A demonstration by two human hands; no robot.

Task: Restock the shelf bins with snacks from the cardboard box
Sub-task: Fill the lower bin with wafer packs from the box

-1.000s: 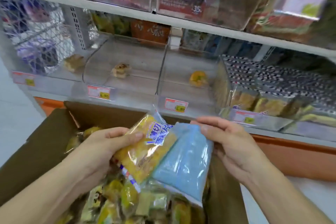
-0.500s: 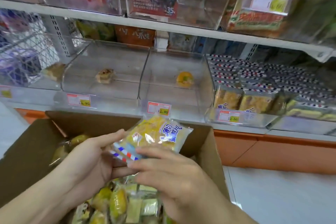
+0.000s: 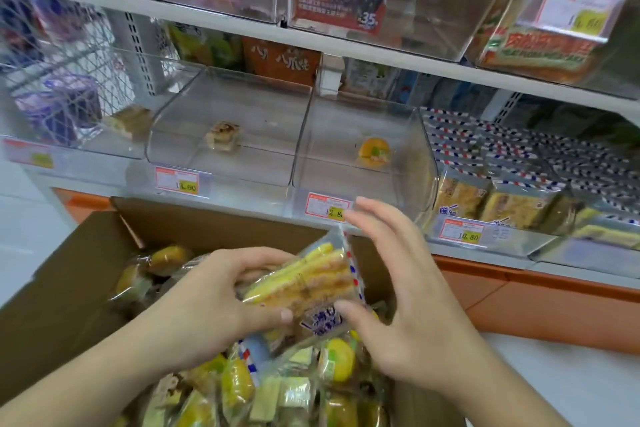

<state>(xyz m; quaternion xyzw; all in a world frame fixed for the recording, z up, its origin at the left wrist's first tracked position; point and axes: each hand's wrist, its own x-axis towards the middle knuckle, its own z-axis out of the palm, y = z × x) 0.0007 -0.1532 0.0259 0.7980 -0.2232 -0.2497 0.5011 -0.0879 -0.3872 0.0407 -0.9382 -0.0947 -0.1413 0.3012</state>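
Our left hand point(image 3: 221, 291) curled, fingers and thumb gripping packet point(image 3: 304, 284); our right hand point(image 3: 398, 291) spread, fingers straight, thumb touching packet; both forearms bare.

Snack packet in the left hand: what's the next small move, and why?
Probably lift the snack packet up and right toward the filled bin, whose packs show the same red-and-blue striped edging. The left hand grips it over the cardboard box, while the right hand is open beside it, thumb touching. The two nearly empty bins hold different snacks.
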